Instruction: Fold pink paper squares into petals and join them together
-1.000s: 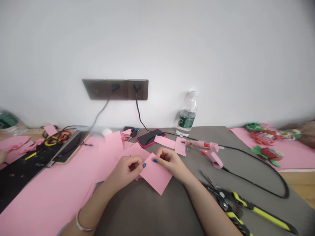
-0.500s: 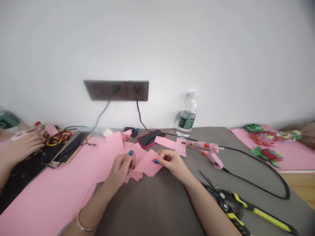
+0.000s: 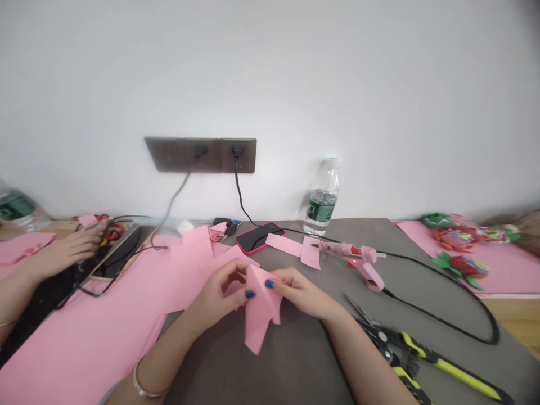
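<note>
Both my hands pinch one folded pink paper piece (image 3: 258,312) at its top, just above the grey mat (image 3: 295,360). My left hand (image 3: 219,292) grips it from the left with thumb and fingers closed. My right hand (image 3: 301,292) grips it from the right, fingers curled. The paper hangs down in a point towards me. Loose pink paper squares (image 3: 310,253) lie just beyond my hands, and a large pink sheet (image 3: 105,326) covers the table to the left.
A pink glue gun (image 3: 358,261) with a black cord lies to the right, yellow-handled cutters (image 3: 417,351) nearer me. A phone (image 3: 259,237), water bottle (image 3: 323,197) and wall sockets (image 3: 201,154) sit behind. Another person's hand (image 3: 70,250) rests at far left. Paper flowers (image 3: 459,261) lie far right.
The paper went from a flat square to a folded shape hanging downward between my hands. The other person's hand at left came into view and moved nearer.
</note>
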### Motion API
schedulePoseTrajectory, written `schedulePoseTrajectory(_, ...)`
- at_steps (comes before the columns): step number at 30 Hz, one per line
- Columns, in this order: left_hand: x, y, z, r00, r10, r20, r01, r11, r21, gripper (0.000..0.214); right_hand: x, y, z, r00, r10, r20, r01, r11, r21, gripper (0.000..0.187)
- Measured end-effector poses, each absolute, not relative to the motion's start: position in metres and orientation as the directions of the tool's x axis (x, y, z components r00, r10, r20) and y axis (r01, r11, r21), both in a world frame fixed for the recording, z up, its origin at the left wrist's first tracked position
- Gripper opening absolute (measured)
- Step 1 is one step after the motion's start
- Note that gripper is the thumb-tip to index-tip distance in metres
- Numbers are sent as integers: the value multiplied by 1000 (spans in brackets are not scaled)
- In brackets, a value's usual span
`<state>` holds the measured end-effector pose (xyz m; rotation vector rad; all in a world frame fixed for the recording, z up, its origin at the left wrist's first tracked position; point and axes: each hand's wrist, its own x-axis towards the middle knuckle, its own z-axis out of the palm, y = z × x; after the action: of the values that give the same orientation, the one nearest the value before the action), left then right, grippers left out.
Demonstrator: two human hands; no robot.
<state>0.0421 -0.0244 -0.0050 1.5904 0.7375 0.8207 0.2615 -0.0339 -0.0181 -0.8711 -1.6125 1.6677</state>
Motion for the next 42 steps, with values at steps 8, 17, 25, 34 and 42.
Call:
schedulePoseTrajectory(8,34,-23,0,623,782,-23,127,-72,989,38,266,-32,-15,-484,874,-25,-59,-62,-996,36)
schedulePoseTrajectory(17,27,-17,6,745,627,-227,315,-31,949,34,280,-34,-14,-542,840,-35,-140,-131,-982,53)
schedulePoseTrajectory(25,14,-10,11,800,489,-349,443,-88,892,37,280,-33,-15,-596,786,-166,-65,-253,-965,47)
schedulePoseTrajectory(34,18,-14,9,820,367,-438,485,-39,874,39,271,-34,-19,-604,774,-190,134,-136,-982,17)
schedulePoseTrajectory(42,32,-20,3,746,601,-288,354,9,935,41,265,-27,-25,-259,954,-148,-209,-205,-956,43)
